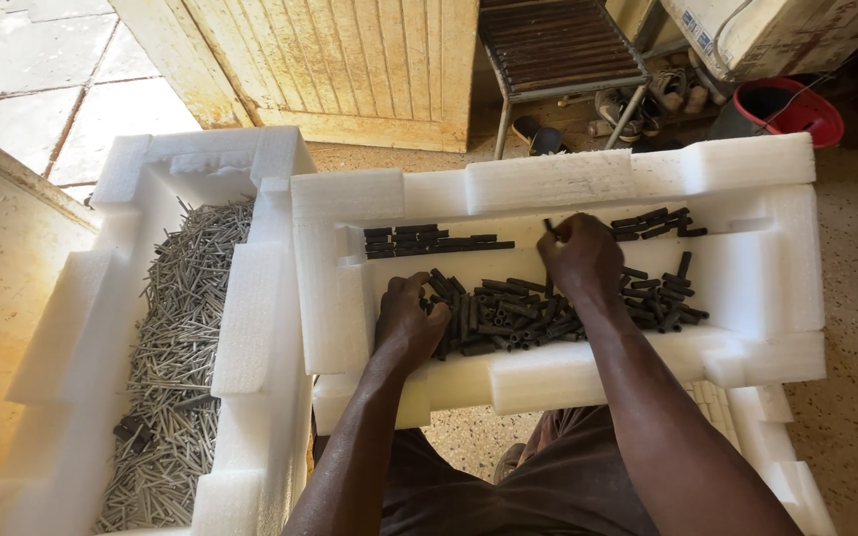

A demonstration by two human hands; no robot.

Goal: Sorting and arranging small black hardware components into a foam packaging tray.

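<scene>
A white foam tray rests across my lap and holds a pile of short black tubes. A neat row of the same tubes lies on its upper ledge at the left, and a smaller group lies at the upper right. My left hand is curled on the left end of the pile, fingers closed around several tubes. My right hand hovers over the middle of the tray and pinches one black tube that sticks up from its fingertips.
A second white foam tray to my left is filled with several thin grey metal pins. Beyond stand a yellow wooden door, a metal-framed slatted chair, sandals and a red bucket.
</scene>
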